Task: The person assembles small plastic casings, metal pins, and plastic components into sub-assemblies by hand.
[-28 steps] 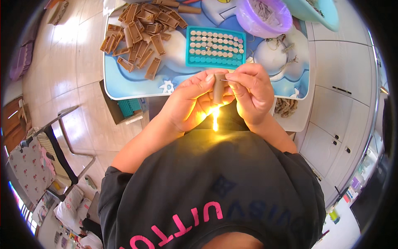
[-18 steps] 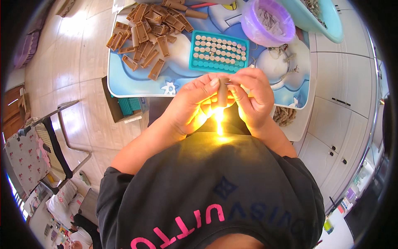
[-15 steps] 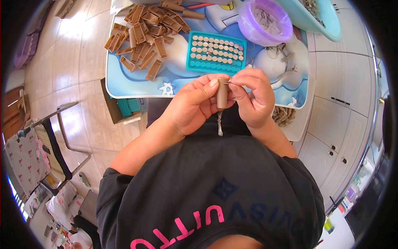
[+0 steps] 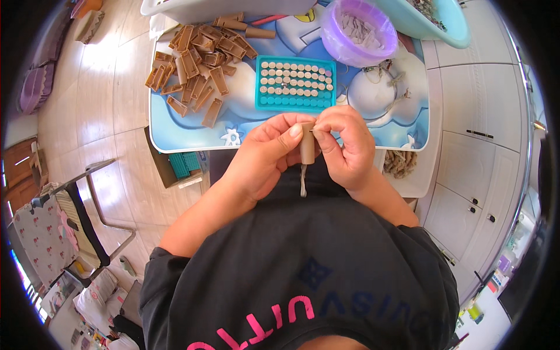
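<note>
Table (image 4: 175,131) ahead of me, pale blue cartoon top. On it: heap of brown cardboard tubes (image 4: 195,64) far left, purple bowl (image 4: 357,30) far right, teal tray (image 4: 296,83) of round caps in middle, just beyond my knuckles. My left hand (image 4: 265,154) closed around small tan tube (image 4: 307,143) — upright, long axis running toward me. My right hand (image 4: 344,146) pinched shut at tube's top edge, on thread, I think. Pale string (image 4: 303,182) hangs from bottom end. Both hands touching tube.
</note>
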Tool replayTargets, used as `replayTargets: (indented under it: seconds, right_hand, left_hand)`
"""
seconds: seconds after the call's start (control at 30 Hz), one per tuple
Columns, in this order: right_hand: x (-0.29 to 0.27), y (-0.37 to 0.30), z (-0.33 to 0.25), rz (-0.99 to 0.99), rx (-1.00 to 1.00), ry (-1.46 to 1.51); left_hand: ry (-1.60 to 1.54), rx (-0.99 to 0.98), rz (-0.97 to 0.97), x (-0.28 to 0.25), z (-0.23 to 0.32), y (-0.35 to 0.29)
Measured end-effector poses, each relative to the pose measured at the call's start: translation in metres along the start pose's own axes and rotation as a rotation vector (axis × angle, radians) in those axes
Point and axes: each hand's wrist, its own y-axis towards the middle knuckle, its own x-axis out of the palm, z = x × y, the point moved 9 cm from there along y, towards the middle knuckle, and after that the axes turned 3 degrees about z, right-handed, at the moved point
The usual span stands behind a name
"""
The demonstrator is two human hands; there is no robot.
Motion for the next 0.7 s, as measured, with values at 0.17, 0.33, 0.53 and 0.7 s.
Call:
replayTargets:
  seconds: [0.17, 0.33, 0.53, 0.7]
  right_hand:
    - [0.002, 0.002, -0.006, 0.004, -0.038, -0.006]
    - [0.004, 0.002, 0.000, -0.001, -0.022, 0.019]
    - [0.001, 0.005, 0.011, 0.004, 0.043, 0.093]
    - [0.008, 0.005, 0.011, -0.018, 0.017, 0.045]
  left_hand:
    - [-0.002, -0.027, -0.017, 0.000, -0.001, -0.003]
    - [0.015, -0.002, 0.013, -0.003, 0.002, -0.005]
    - [0.042, -0.042, 0.021, 0.000, 0.003, 0.000]
    - [0.038, -0.048, -0.032, -0.004, 0.000, 0.000]
